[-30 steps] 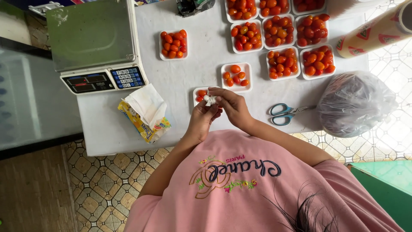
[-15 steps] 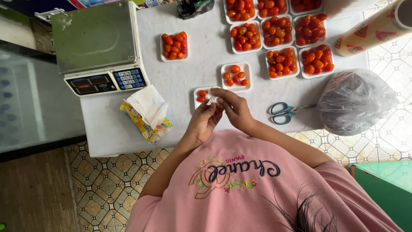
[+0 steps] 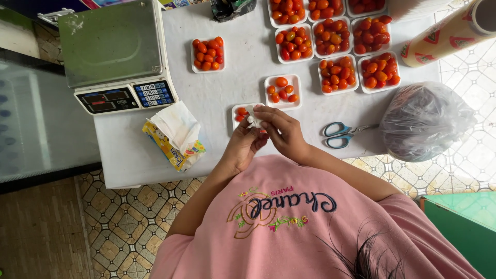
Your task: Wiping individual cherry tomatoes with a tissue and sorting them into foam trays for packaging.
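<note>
My left hand [image 3: 242, 147] and my right hand [image 3: 285, 133] meet at the table's near edge. Both pinch a small crumpled white tissue [image 3: 253, 117]. I cannot tell whether anything is wrapped inside it. They hover right over a small white tray [image 3: 238, 110] holding a couple of cherry tomatoes. Just behind it sits another white tray [image 3: 282, 89] with several tomatoes.
Several fuller tomato trays [image 3: 338, 75] stand at the back right, and one tray [image 3: 207, 52] is by the digital scale [image 3: 114, 57] at the left. A tissue pack [image 3: 174, 138], blue-handled scissors [image 3: 342, 134], a knotted plastic bag [image 3: 423, 121] and a film roll [image 3: 448, 35] lie on the white table [image 3: 129, 155].
My hands stay together over the small tray, fingers shifting slightly on the tissue. The view has drifted a little.
</note>
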